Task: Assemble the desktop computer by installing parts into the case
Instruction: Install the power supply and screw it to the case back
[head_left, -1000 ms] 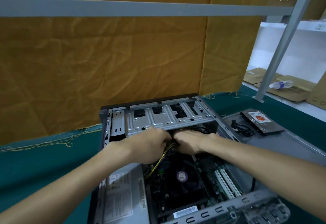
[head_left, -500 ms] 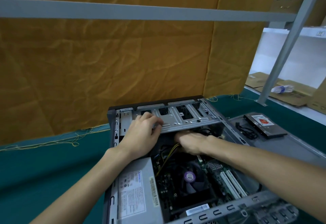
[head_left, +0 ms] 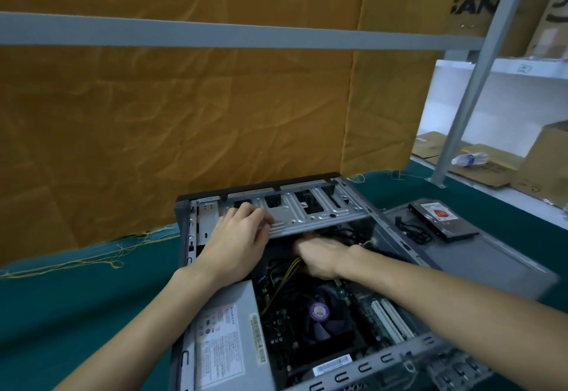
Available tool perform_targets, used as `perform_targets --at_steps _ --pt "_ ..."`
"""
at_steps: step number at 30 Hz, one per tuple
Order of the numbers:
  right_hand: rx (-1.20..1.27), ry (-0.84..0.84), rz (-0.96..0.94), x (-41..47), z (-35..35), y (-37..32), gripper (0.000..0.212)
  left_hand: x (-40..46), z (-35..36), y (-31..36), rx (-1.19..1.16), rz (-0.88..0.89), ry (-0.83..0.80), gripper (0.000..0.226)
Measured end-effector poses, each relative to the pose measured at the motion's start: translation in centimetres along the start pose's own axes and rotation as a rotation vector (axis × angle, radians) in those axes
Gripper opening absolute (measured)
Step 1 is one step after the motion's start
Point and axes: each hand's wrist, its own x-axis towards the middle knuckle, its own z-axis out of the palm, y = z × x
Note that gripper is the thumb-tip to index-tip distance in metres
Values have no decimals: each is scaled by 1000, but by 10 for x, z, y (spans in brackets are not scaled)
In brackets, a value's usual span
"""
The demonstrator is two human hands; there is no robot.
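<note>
1. Green cloth [head_left: 61,313] covers the bench; one orange sheet [head_left: 184,113] hangs behind it, crossed by one grey rail [head_left: 215,32].
2. One case [head_left: 184,237] lies open on its side on the cloth, interior facing up.
3. Inside the case: one power supply [head_left: 221,335] at near left, one fan [head_left: 319,313] at centre, two white slots [head_left: 390,320] to its right, one drive cage [head_left: 307,212] across the far end.
4. Left hand [head_left: 236,246] rests on the cage's near edge, fingers curled over the metal.
5. Right hand [head_left: 322,258] reaches under the cage among the cables [head_left: 285,277]; its fingertips are hidden, so its grip cannot be told.
6. One side panel [head_left: 491,261] lies right of the case, carrying one hard drive [head_left: 442,217] and one black cable [head_left: 413,232].
7. One bottle [head_left: 468,159] lies on flattened cardboard beyond a slanted post [head_left: 473,77].
</note>
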Motion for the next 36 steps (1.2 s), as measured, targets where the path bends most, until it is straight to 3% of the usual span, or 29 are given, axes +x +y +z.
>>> perform_targets --at_steps 2,4,9,12,15,21,25,28,30,31,34,36 --pt "41 -48 2 -10 -8 5 9 -1 -1 1 5 7 -10 28" --pt "179 27 -45 -26 -17 20 21 0 -2 2 -4 -17 -10 27" --pt "589 614 -99 -76 -28 87 20 25 8 33 95 -26 -104 29" --pt "542 867 211 -75 -20 153 21 60 25 75 103 21 -166 35" --pt "432 679 458 -61 5 212 18 89 49 108 69 5 -152 38" --pt "98 257 398 -33 65 244 43 90 82 112 189 -9 -45 57" --pt "53 318 438 -39 74 256 45 89 85 114 249 0 10 59" --pt "61 375 432 -51 67 252 57 88 85 117 267 -14 5 55" --pt "78 530 365 -57 65 239 49 88 86 117 276 -18 8 53" --pt "168 530 352 -61 64 231 39 89 85 117 283 -21 7 52" --pt "433 286 278 -66 62 203 39 88 86 118 301 -19 13 47" --pt "409 157 267 -65 61 192 23 87 86 118 298 -17 24 44"
